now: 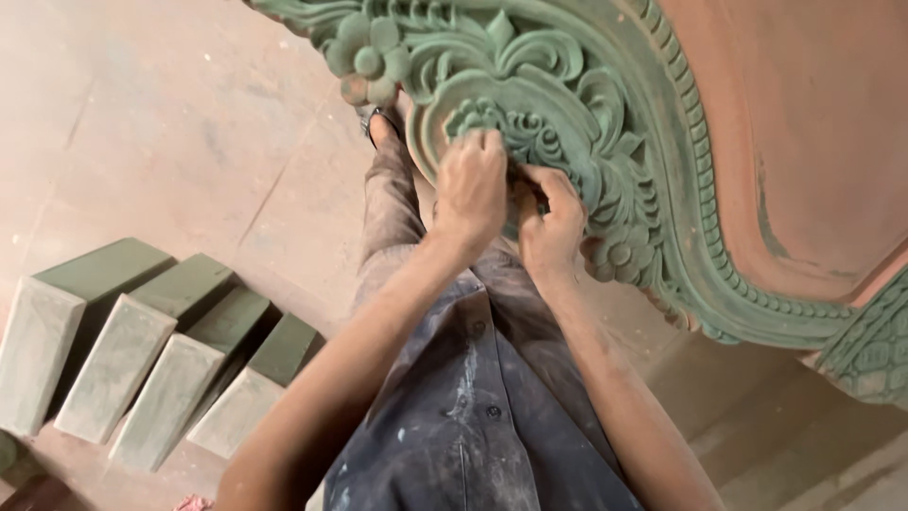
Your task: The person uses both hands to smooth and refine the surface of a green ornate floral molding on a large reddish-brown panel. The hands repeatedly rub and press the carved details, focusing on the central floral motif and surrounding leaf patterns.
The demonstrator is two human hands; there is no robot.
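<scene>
Both pressed against the green carved panel [605,123], at the scrollwork near its lower edge: left hand [470,185] clenched, right hand [553,218] pinched (contents of either impossible to tell). Best kept light, following the grooves, sparing raised petals.

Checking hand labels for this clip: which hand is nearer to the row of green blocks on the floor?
Left. The left hand presses on the carved green panel, on the side toward the green blocks; the right hand lies beyond it, farther away.

Part of the green carved panel [567,104] is hidden by both hands, and its top is cut off by the edge.
</scene>
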